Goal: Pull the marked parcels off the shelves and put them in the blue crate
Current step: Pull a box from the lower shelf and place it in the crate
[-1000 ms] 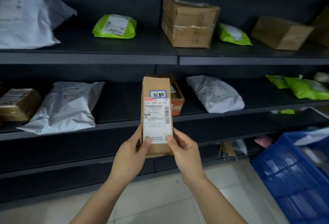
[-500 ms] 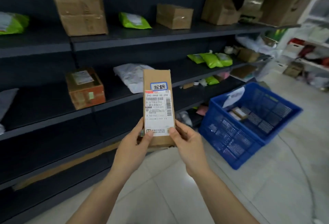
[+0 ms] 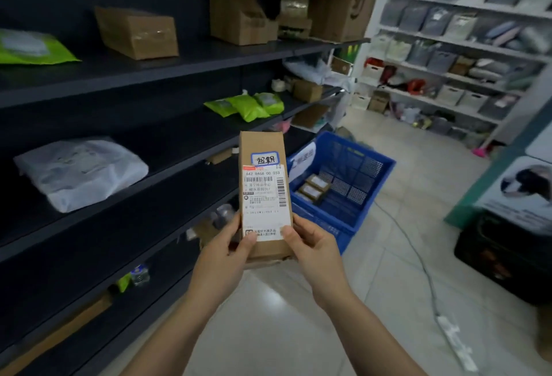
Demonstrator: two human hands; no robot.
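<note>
Both hands grip the narrow cardboard parcel (image 3: 262, 196) at its lower end: left hand (image 3: 222, 259) with thumb pressed on the white shipping label, right hand (image 3: 315, 251) with thumb on the label's other bottom corner, fingers curled behind. Parcel upright, label facing the camera, small blue-edged sticker above the barcode. Blue crate (image 3: 343, 184) on the floor just behind and right of the parcel, small boxes inside. Dark shelves (image 3: 179, 58) left of the parcel hold a white mailer bag (image 3: 80, 172) and green pouches (image 3: 248, 105).
</note>
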